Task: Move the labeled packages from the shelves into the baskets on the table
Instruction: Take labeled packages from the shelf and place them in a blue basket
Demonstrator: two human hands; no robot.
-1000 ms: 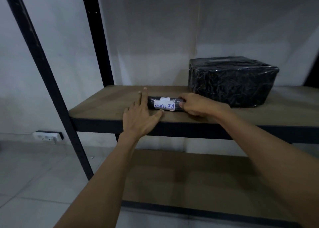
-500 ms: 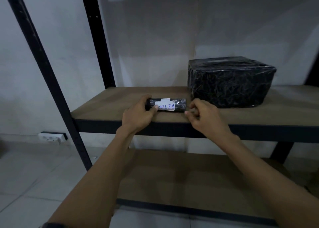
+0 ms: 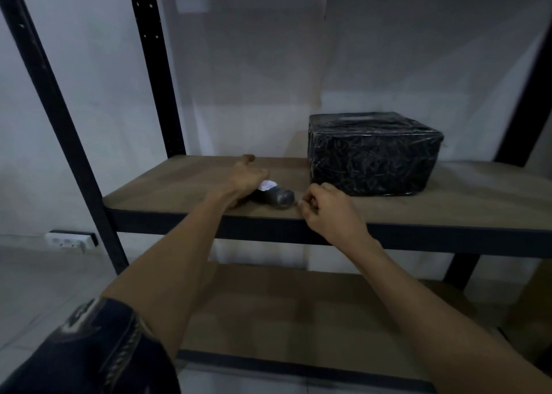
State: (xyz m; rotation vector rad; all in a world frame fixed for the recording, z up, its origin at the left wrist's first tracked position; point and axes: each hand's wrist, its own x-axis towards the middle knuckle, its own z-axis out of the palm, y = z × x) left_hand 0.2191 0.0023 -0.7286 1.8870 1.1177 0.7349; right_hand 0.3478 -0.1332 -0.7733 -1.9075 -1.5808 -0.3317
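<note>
A small black wrapped roll package (image 3: 276, 197) with a white handwritten label lies near the front edge of the middle shelf board (image 3: 167, 184). My left hand (image 3: 243, 178) is closed around its left end, and the roll points with its free end towards me. My right hand (image 3: 324, 211) hovers just right of the roll at the shelf's front edge, fingers curled, holding nothing that I can see. A large black plastic-wrapped box package (image 3: 373, 153) stands on the same shelf behind and to the right of my right hand. No basket is in view.
The black metal shelf frame has uprights at the left (image 3: 59, 119) and the back (image 3: 158, 74). A lower shelf board (image 3: 268, 313) lies beneath. A white power strip (image 3: 67, 240) sits against the wall at floor level on the left.
My left hand has taken hold of the roll and swung it so its end faces me. My right hand has let go and drawn back to the shelf edge.
</note>
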